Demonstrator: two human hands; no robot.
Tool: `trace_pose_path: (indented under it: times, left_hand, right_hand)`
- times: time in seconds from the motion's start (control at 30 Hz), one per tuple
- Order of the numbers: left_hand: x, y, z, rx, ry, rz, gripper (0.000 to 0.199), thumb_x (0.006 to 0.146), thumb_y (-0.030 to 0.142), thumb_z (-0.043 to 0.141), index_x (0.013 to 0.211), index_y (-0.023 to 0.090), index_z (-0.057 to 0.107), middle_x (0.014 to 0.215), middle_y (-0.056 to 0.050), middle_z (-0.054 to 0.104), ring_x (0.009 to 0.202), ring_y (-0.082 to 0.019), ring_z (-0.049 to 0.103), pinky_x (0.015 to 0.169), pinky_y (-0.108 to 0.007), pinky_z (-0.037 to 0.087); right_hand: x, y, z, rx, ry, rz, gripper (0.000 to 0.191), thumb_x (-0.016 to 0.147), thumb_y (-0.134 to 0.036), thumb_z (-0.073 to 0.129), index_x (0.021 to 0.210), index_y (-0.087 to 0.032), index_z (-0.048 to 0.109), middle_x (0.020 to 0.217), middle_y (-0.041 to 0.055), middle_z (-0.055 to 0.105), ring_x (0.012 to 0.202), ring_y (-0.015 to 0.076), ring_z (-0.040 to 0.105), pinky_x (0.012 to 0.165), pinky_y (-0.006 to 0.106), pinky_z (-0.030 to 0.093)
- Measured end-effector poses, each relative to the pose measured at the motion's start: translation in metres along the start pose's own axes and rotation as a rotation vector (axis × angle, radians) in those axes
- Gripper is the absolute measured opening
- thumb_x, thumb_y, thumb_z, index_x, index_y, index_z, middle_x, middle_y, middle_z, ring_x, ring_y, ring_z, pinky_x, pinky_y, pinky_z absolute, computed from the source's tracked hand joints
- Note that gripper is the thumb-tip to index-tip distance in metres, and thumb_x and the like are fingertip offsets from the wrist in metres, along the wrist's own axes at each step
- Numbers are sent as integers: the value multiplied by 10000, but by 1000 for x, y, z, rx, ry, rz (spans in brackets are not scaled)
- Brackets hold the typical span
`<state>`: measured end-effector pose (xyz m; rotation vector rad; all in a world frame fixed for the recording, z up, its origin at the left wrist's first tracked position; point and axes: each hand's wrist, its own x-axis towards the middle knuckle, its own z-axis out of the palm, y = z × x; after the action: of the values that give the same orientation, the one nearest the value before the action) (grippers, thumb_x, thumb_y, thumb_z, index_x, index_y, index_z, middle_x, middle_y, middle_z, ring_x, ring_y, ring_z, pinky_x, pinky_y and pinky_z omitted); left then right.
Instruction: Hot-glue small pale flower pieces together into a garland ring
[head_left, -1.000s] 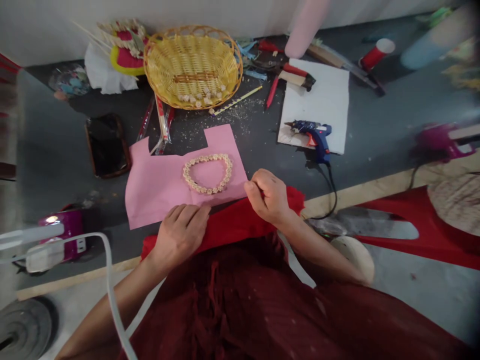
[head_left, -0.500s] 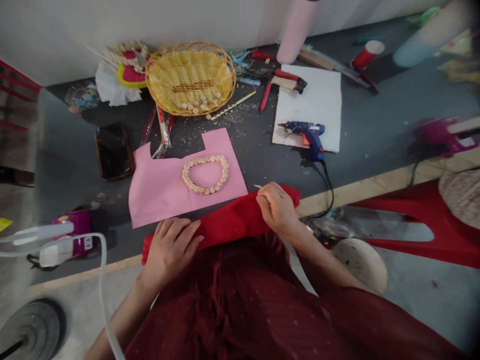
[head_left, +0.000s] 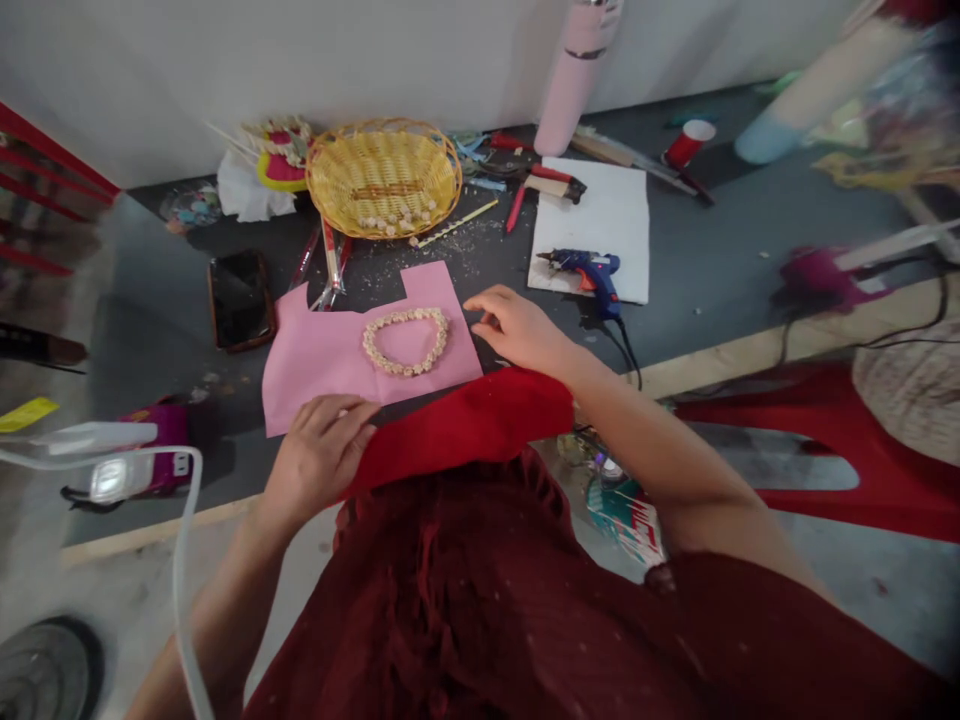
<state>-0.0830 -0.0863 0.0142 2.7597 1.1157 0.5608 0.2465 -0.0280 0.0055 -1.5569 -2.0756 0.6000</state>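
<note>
A strip of red cloth (head_left: 457, 425) lies along the table's front edge, against my body. My left hand (head_left: 319, 455) is closed over the cloth's left end, its fingers bent together near the lower edge of a pink sheet (head_left: 319, 365). On that sheet rests a loop of small cream-coloured beads (head_left: 405, 368), roughly oval. My right hand (head_left: 517, 325) is off the cloth, just right of the pink sheet. Its fingers are slightly bent, with thumb and forefinger apart and nothing visible between them.
Behind the sheet stands a yellow wicker basket (head_left: 384, 180) with several small beads. A blue glue gun (head_left: 592, 272) lies on a white board (head_left: 630, 215), its cord running off the front edge. A phone (head_left: 241, 300), a pink bottle (head_left: 566, 100) and a purple power strip (head_left: 161, 440) are also here.
My right hand has let go of the red cloth's right end and moved forward and left beside the pink sheet. My left hand stays at the cloth's left end. The view has shifted slightly.
</note>
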Motion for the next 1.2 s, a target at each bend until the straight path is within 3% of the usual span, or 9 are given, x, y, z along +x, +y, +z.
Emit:
trace_pose_path:
  times: [0.13,0.27,0.6,0.77,0.9,1.03,1.2]
  left_hand:
    - [6,-19,-5,105,23,-70,349,955,199,502,1294,207,587,1201,-138,631,1138,-295,595,988,-499,512]
    - [0,-30,0,111,-14,-88,374,961,218,486,1327,206,562,1268,-148,610,1193,-299,577,1016,-502,503]
    - [4,-31,1,74,-13,-68,368,961,217,501,1326,202,548,1317,-153,585,1230,-299,554,1039,-498,489]
    - [11,-32,1,67,-19,-41,367,964,225,514,1330,207,540,1323,-154,567,1242,-297,536,1052,-498,478]
    - [13,-34,2,63,-33,-35,371,967,238,521,1336,206,534,1332,-153,553,1245,-298,528,1048,-488,485]
    - [16,-36,0,85,-34,-27,371,973,246,517,1339,193,531,1336,-154,543,1259,-305,518,1066,-491,474]
    - [17,-36,-2,103,-28,-26,373,965,240,535,1335,187,536,1334,-156,547,1261,-311,519,1071,-488,473]
  right_hand:
    - [29,-1,9,-130,-37,-17,255,872,-96,575,1086,-158,698,1095,91,665,909,169,610,893,312,462]
    - [34,-4,16,-146,-71,7,226,890,-112,560,1042,-169,718,1040,79,681,942,174,608,859,292,445]
    - [41,-8,20,-261,-99,32,195,941,-172,505,959,-192,698,1061,66,676,899,168,618,731,272,416]
    - [42,-8,20,-299,-65,84,219,965,-201,442,1054,-179,641,1150,104,647,872,192,627,673,290,419]
    - [44,-2,16,-267,17,134,201,961,-204,431,1047,-168,610,1145,127,652,860,219,641,693,323,455]
    - [51,17,2,-156,215,160,161,937,-155,444,1027,-172,576,983,113,688,879,240,651,781,377,506]
    - [67,48,-24,173,478,157,113,976,-272,468,1044,-221,543,929,43,673,714,153,639,695,339,554]
